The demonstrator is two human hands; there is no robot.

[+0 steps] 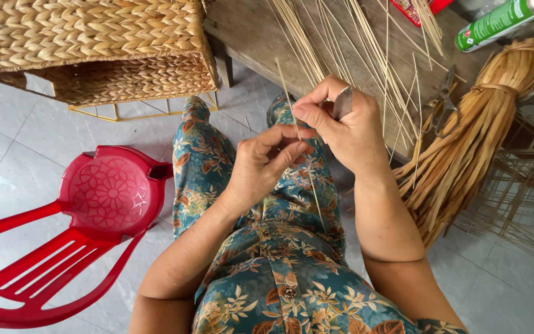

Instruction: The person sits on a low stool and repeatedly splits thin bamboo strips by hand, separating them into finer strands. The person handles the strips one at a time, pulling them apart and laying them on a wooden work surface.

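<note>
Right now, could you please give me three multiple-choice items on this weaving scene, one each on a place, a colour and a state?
1. Where does the woven basket stand?
A. upper left, beyond the chair
B. on the person's lap
C. under the bench

2. What colour is the plastic chair?
A. blue
B. red
C. white

3. What is the left hand doing?
A. resting flat on the floor
B. gripping the spray can
C. pinching a thin straw strand

Answers:
1 A, the basket fills the upper left corner, past the chair.
2 B, its seat and back are plainly red.
3 C, its fingers close on the thin straw strand, while the right hand holds a small blade beside it.
</note>
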